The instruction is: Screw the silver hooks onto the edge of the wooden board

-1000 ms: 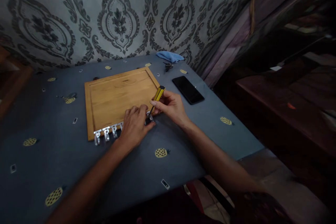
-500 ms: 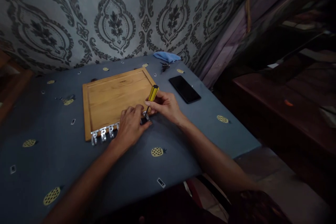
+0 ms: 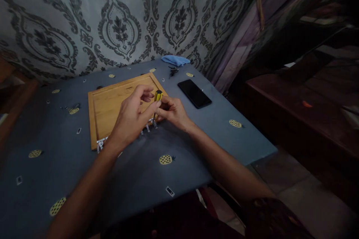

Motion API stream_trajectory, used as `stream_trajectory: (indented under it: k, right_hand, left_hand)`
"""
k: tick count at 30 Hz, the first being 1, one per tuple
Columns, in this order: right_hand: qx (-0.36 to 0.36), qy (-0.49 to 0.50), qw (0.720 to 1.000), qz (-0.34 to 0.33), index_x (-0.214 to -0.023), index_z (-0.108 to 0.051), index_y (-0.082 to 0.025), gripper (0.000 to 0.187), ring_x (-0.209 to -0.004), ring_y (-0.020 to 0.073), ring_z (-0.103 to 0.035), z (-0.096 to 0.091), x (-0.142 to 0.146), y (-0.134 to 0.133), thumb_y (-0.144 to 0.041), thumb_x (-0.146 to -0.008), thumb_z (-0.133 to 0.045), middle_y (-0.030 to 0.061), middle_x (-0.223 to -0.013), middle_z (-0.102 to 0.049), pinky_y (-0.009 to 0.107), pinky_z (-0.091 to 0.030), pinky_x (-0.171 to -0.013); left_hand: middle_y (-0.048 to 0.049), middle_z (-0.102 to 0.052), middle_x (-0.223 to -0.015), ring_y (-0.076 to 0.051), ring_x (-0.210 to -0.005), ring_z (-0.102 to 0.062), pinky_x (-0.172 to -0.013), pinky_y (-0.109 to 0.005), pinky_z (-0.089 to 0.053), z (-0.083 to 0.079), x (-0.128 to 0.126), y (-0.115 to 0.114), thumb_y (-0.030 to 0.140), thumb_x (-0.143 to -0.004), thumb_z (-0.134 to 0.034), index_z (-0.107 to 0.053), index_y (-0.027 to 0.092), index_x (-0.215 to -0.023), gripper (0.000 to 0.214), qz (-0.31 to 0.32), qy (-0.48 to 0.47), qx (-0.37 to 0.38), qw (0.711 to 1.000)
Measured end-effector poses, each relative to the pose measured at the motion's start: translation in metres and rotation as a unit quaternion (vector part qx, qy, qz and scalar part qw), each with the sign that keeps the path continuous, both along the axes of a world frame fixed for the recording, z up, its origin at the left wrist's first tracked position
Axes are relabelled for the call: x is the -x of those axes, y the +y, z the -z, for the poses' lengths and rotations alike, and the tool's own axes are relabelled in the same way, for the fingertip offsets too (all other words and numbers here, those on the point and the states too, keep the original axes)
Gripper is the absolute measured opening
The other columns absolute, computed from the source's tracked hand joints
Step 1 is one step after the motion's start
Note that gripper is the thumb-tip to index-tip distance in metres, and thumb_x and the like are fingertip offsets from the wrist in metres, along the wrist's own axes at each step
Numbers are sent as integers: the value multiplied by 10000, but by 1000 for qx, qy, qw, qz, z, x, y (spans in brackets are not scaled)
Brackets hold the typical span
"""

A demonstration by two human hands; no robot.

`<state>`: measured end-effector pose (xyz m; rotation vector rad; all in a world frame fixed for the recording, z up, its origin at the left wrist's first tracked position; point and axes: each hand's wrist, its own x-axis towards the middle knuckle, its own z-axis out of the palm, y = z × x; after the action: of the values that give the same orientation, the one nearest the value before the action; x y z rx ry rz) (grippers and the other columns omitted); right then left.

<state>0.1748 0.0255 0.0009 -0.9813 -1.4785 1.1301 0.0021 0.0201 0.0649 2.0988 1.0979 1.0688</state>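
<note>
A wooden board (image 3: 109,101) lies on a blue-grey tablecloth (image 3: 179,149), with a row of small metal hooks (image 3: 100,144) along its near edge. My right hand (image 3: 172,111) grips a yellow-and-black screwdriver (image 3: 157,97), held upright with its tip down at the board's near right corner. My left hand (image 3: 131,115) is raised over the board, fingers curled, thumb and fingertips at the screwdriver's handle. It hides most of the hook row.
A black phone (image 3: 194,93) lies right of the board. A blue cloth (image 3: 175,60) and a dark small object (image 3: 173,70) sit at the table's far edge by the patterned wall. The table's right edge drops to a dark floor and wooden furniture (image 3: 303,108).
My left hand has lifted off the hooks at the board's edge and risen to the screwdriver handle. The screwdriver now stands more upright. The camera has shifted slightly.
</note>
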Motion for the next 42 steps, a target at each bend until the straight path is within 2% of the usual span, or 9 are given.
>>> stream_trajectory:
  k: [3, 8, 12, 15, 19, 24, 33, 37, 42]
  right_hand:
    - [-23, -5, 1000, 9, -723, -547, -227, 553, -515, 131, -589, 2, 1, 0, -716, -760, -804, -51, -592, -562, 264, -490, -504]
    - [-47, -44, 998, -7, -827, -656, -216, 466, -567, 139, -606, 3, -1, 3, -669, -836, -762, -39, -640, -585, 272, -493, -547]
    - [-78, -112, 990, -28, -928, -717, -210, 425, -833, 200, -681, 8, -15, 3, -608, -815, -815, 13, -850, -714, 354, -570, -794]
    - [-57, -150, 982, -99, -1258, -676, -225, 623, -1093, 277, -712, 19, -29, -1, -562, -772, -872, 87, -1182, -751, 448, -582, -946]
    - [-100, -201, 970, -98, -1410, -597, -251, 781, -1318, 343, -631, 39, -39, -6, -551, -755, -897, 134, -1370, -694, 558, -480, -1146]
    - [-143, -256, 953, -75, -1431, -592, -264, 720, -1313, 357, -629, 50, -36, -5, -509, -815, -872, 138, -1369, -696, 591, -479, -1133]
    - [-157, -266, 948, -75, -1381, -629, -241, 636, -1201, 334, -682, 50, -34, -5, -485, -840, -857, 123, -1232, -754, 545, -519, -1057]
    - [-157, -274, 946, -65, -1383, -621, -248, 638, -1201, 328, -684, 50, -32, -6, -442, -828, -869, 123, -1237, -750, 545, -514, -1062]
    - [-158, -275, 946, -61, -1381, -611, -247, 637, -1199, 315, -688, 49, -32, -7, -397, -817, -866, 113, -1231, -743, 520, -518, -1066]
  left_hand:
    - [-27, -738, -996, -164, -875, -668, -788, -304, -498, -6, -13, 3, 267, -902, -638, -658, 196, -1064, 178, 7, -5, -23, 1000]
    - [21, -677, -770, -133, -697, -597, -648, -274, -432, -1, -15, 10, 250, -884, -646, -667, 192, -901, 65, 17, 2, -33, 999]
    - [17, -679, -762, -134, -698, -595, -659, -279, -428, -3, -10, 11, 237, -888, -630, -652, 194, -859, 57, 0, 32, -50, 998]
    - [13, -675, -761, -133, -695, -592, -659, -280, -419, -5, -7, 10, 236, -900, -624, -648, 192, -855, 67, -6, 42, -55, 998]
    - [24, -655, -719, -132, -674, -584, -641, -278, -400, -7, -5, 11, 257, -915, -631, -634, 194, -833, 104, -10, 56, -52, 997]
    - [31, -654, -714, -133, -675, -586, -627, -272, -381, -7, -4, 11, 252, -897, -655, -632, 189, -837, 89, -17, 57, -50, 997]
    - [-4, -679, -782, -157, -716, -596, -638, -279, -394, -11, -3, 7, 261, -938, -598, -637, 192, -862, 110, -23, 117, -67, 991]
    - [-27, -716, -850, -180, -767, -619, -715, -300, -448, -12, 0, 6, 234, -944, -582, -681, 183, -978, 117, -23, 147, -78, 986]
    - [-67, -763, -1042, -211, -888, -670, -827, -336, -501, -11, 3, 7, 200, -958, -552, -699, 187, -1157, 248, -15, 161, -70, 984]
